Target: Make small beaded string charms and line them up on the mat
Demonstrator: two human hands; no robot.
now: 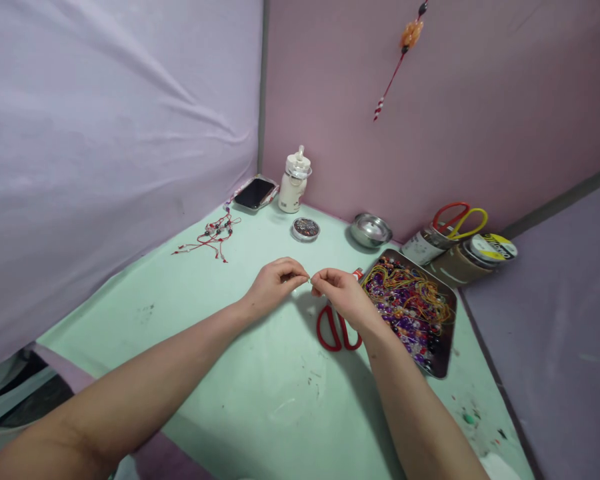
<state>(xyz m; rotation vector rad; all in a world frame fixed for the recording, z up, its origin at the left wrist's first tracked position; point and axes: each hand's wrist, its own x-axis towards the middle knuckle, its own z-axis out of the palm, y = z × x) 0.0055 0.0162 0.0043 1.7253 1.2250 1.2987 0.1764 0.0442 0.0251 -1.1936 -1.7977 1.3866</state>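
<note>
Over the middle of the pale green table [260, 387], my left hand [275, 283] is closed in a pinch, thumb against forefinger. My right hand [343, 290] pinches too, its fingertips almost meeting those of the left. Something tiny and light shows between the fingertips, too small to name. Red-handled scissors [330, 330] lie under my right hand and wrist, their blades hidden. A metal tray [447, 333] of coloured beads and yellow cords stands just right of that hand. Part of a red lighter [358, 273] peeks out behind the right hand.
Red corded bracelets [219, 230] lie at the left. Along the back are a phone [255, 193], a white bottle [294, 183], a small round box [305, 229] and a metal bowl [371, 231]. Cans with scissors [425, 245] and a spool [493, 248] stand right. A beaded cord [411, 33] hangs above.
</note>
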